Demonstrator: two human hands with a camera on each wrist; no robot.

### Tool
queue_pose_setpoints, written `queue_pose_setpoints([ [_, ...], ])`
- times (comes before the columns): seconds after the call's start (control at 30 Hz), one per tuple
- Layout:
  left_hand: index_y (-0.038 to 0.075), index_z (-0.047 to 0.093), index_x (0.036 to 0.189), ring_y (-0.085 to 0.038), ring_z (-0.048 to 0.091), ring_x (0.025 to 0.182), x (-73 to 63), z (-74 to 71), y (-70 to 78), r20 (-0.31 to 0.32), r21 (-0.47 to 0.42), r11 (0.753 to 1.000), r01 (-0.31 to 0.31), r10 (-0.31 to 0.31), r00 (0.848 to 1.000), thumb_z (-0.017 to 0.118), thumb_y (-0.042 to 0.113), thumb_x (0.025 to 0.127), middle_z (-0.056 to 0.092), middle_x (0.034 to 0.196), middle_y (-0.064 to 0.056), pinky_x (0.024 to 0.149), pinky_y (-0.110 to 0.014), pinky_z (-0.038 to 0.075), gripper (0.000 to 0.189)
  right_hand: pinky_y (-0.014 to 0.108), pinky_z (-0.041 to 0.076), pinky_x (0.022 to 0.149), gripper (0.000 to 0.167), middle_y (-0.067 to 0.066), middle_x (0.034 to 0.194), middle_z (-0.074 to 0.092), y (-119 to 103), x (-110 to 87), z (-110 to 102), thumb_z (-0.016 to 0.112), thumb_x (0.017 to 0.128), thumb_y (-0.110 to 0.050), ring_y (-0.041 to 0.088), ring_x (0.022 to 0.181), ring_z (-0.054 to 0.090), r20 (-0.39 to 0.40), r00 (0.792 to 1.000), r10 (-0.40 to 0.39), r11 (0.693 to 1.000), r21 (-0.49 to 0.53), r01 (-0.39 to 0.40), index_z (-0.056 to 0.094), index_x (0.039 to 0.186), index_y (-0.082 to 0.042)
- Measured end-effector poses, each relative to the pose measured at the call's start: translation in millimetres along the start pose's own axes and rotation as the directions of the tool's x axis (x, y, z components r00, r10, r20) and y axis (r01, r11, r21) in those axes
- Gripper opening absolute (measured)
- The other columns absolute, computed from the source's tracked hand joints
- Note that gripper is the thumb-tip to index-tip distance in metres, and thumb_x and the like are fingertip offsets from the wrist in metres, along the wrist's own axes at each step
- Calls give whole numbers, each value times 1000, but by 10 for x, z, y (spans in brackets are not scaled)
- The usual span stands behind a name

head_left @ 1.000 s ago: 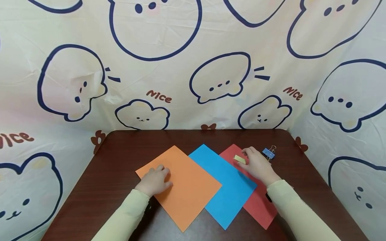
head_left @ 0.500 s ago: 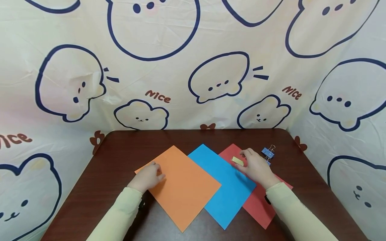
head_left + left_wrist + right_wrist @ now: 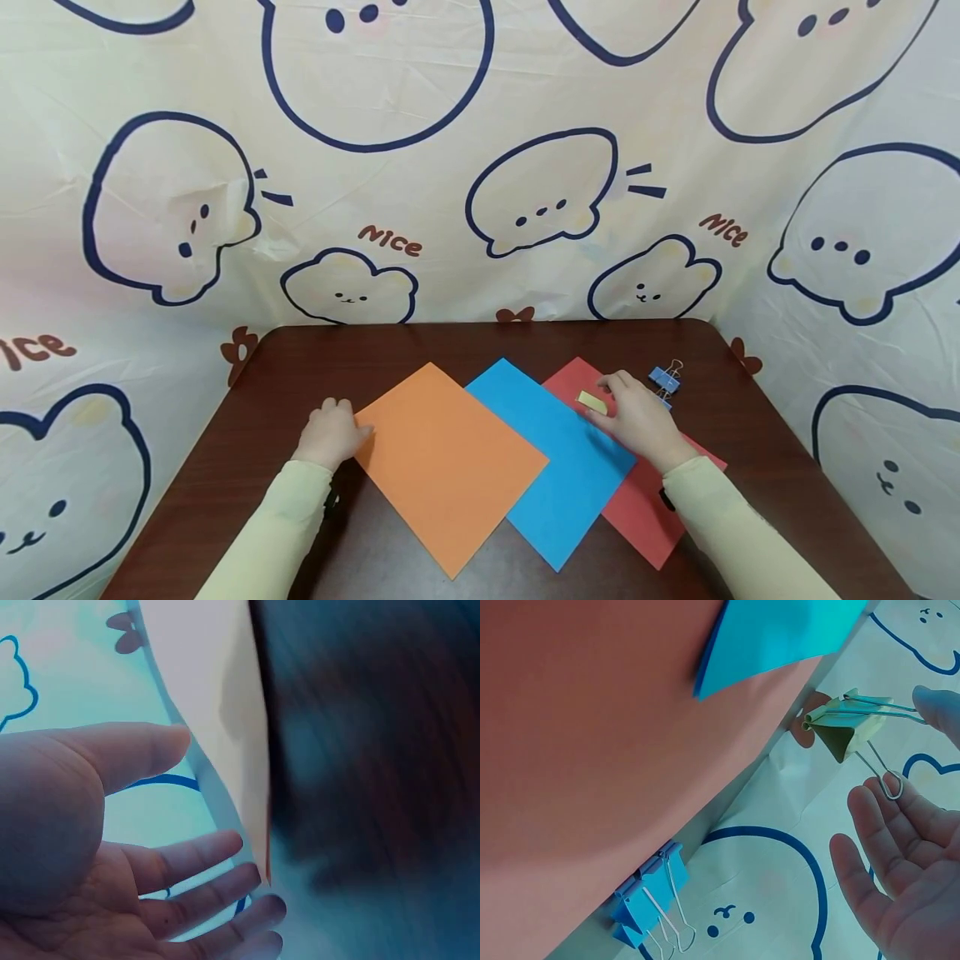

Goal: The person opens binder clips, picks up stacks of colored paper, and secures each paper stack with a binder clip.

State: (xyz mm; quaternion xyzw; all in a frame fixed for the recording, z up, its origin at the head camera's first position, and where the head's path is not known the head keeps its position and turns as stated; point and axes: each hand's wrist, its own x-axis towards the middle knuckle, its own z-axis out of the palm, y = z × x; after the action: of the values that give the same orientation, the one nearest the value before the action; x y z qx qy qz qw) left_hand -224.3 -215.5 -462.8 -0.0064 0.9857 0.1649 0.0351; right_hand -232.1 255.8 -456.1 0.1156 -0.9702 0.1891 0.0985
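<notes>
My right hand (image 3: 641,421) pinches a yellow binder clip (image 3: 847,724) by its two wire handles, thumb on one and fingertips at the other. In the head view the clip hovers over the upper part of a red sheet (image 3: 648,517) of paper. At the left corner of an orange sheet (image 3: 453,471) is my left hand (image 3: 330,435), its fingers fairly straight. The left wrist view shows thumb and fingers spread apart beside the sheet's corner (image 3: 244,727), fingertips right at the edge. Between orange and red lies a blue sheet (image 3: 577,483), partly overlapped by the orange one.
Blue binder clips (image 3: 664,379) lie on the dark brown table (image 3: 360,358) beyond the red sheet, close to my right hand. A pale cloth (image 3: 442,183) printed with cartoon bears hangs behind and at both sides of the table.
My left hand has slid left from over the orange sheet to its left corner. The right hand, still with the yellow binder clip, has barely moved. The sheets lie as before.
</notes>
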Motion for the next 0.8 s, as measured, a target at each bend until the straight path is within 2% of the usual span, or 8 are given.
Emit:
queue_pose_setpoints([
  [0.13,-22,51,123,-53,55,100,15,-15,-39,30,7,1000,21,-22,999,68,32,97,50,114,-39,85,-62,52,62,46,63,78,58,16,118,65,-1,-8,7,85,86,-37,28,95,67,-12,1000,0,1000,0,0,62,127,-3],
  [0.43,-25,49,116,-49,55,91,87,10,-77,59,31,999,20,-21,998,69,32,98,50,106,-40,87,-59,50,63,46,63,77,59,17,119,64,20,-12,1,85,86,-36,28,94,67,-13,1000,2,1000,-2,-2,61,128,-2],
  [0.8,-22,53,106,-44,55,85,121,56,-90,45,57,998,-1,-1,999,75,30,93,52,100,-36,81,-56,51,58,49,62,82,60,18,124,63,73,-13,-14,83,88,-37,32,101,66,3,1000,8,1000,-7,-8,60,131,-2],
])
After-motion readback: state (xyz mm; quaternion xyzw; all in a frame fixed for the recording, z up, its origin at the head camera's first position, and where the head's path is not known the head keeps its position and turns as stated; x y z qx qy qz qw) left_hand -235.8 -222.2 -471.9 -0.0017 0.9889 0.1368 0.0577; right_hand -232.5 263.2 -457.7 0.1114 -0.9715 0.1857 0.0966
